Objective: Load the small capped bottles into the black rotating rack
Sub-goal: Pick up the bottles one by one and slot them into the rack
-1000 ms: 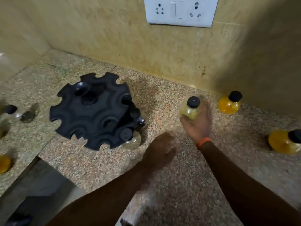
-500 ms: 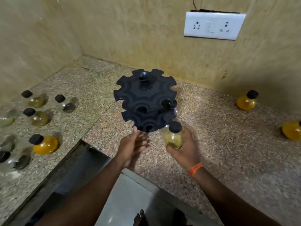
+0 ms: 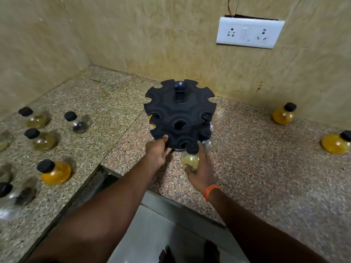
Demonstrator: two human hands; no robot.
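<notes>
The black two-tier rotating rack (image 3: 179,109) stands on the granite counter near the back wall. My left hand (image 3: 158,151) grips the front left edge of its lower tier. My right hand (image 3: 200,168) holds a small pale-yellow bottle (image 3: 190,158) with a black cap, its neck at a front slot of the lower tier. Two bottles (image 3: 208,122) hang in slots on the rack's right side. Loose capped bottles lie to the left, one orange (image 3: 55,172), and two orange ones (image 3: 284,114) sit at the right.
A white socket plate (image 3: 249,34) is on the back wall. The counter's front edge (image 3: 190,204) runs just under my forearms, with a dark gap (image 3: 95,185) at its inner corner. Tiled walls close the left and back sides.
My left hand reached forward and took hold of the rack's lower tier. My right hand carried the pale-yellow bottle from the counter up to the rack's front slot.
</notes>
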